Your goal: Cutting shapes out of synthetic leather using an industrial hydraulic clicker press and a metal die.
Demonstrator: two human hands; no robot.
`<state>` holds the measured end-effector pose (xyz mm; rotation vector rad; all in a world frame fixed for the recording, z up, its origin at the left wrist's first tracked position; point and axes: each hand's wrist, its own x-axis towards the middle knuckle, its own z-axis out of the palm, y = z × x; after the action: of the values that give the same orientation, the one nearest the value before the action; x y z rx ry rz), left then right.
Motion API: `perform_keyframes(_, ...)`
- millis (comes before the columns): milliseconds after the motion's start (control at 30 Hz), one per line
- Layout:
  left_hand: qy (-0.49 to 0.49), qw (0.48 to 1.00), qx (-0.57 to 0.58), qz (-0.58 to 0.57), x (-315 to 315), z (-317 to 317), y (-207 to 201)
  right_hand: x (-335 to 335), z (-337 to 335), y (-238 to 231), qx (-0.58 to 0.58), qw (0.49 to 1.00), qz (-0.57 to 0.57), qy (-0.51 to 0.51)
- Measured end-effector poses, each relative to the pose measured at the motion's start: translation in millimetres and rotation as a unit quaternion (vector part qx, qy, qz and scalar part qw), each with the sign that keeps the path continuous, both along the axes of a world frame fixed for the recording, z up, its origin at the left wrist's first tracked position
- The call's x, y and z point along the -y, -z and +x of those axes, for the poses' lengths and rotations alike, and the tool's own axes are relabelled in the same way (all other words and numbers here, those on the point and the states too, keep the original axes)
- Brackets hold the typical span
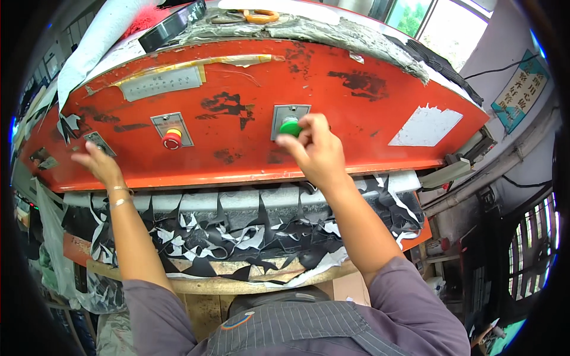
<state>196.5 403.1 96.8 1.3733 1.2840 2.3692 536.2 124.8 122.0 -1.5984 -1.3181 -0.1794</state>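
Observation:
A red machine front (237, 142) stretches across in front of me. My right hand (320, 148) is at the green push button (290, 126) near the middle, its thumb and curled fingers around the button's edge. My left hand (102, 166) is raised at the left, fingers apart and holding nothing. It is beside another small metal control plate (100, 142), whose button is mostly hidden by the fingers. A red stop button with a yellow collar (172, 138) sits between my hands, touched by neither.
Black and white cut scraps (237, 231) lie heaped on the bed below the red front. Orange-handled scissors (260, 16) and a black roll-like strip (172, 26) rest on top of the machine. A clear plastic bag (56, 237) hangs at the left.

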Motion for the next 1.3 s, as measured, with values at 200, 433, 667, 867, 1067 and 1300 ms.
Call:
perform_keyframes(200, 0.079, 0.976, -0.176, -0.096, 47, -16, 13, 49, -13, 9, 0.006, 1.0, 0.021, 0.011)
perform_keyframes(433, 0.441, 0.755, -0.461, -0.151, 310, 33, 99, 178, -83, 89, 0.142, 0.901, -0.388, -0.137)
perform_keyframes(667, 0.358, 0.765, -0.511, -0.159, 344, 64, 109, 182, -81, 129, 0.179, 0.919, -0.345, -0.058)
perform_keyframes(867, 0.38, 0.733, -0.534, -0.183, 330, 73, 96, 171, -63, 121, 0.188, 0.914, -0.351, -0.083)
perform_keyframes(1067, 0.576, 0.536, -0.43, -0.442, 271, 105, 47, 75, 41, 63, 0.047, 0.903, -0.412, -0.116)
perform_keyframes(1300, 0.657, 0.556, -0.155, -0.485, 186, 254, 72, -15, 117, 82, 0.126, 0.888, -0.441, -0.003)
